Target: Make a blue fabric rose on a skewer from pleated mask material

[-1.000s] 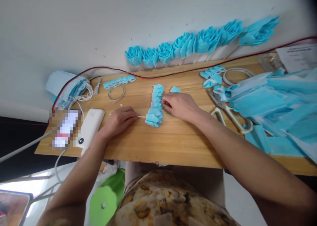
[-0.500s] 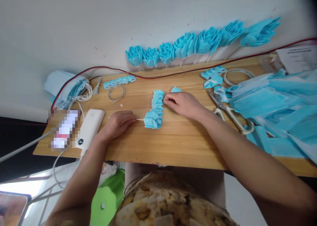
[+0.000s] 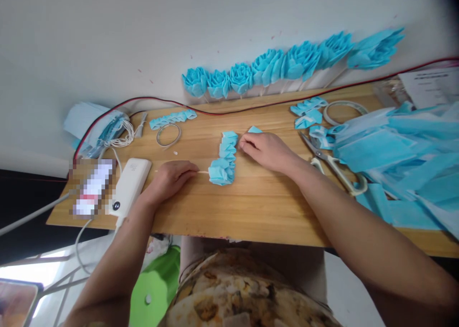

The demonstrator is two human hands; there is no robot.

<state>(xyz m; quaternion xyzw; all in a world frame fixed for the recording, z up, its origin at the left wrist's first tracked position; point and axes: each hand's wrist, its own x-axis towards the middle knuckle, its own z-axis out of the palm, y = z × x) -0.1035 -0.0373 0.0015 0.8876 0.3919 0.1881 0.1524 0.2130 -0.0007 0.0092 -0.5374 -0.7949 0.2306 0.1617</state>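
My left hand (image 3: 174,179) rests on the table with its fingers closed round a thin wooden stick (image 3: 203,172). At the stick's right end sits a rolled bundle of light blue pleated fabric (image 3: 221,173). From it an unrolled pleated strip (image 3: 228,145) runs away from me across the tabletop. My right hand (image 3: 263,150) lies just right of that strip, its fingers curled together; whether anything is between the fingertips is hidden. A small blue piece of fabric (image 3: 255,129) shows behind the right hand, partly covered by it.
Finished blue fabric flowers (image 3: 268,66) on sticks lean along the wall. Scissors (image 3: 333,164), a tape roll (image 3: 346,109) and a heap of blue sheets (image 3: 401,150) lie right. A power bank (image 3: 131,186), phone (image 3: 93,188) and smaller ring of tape (image 3: 169,135) lie left.
My right hand has shifted very slightly to the right, away from the strip. The rolled bundle has turned a little on its stick; my left hand stays in place.
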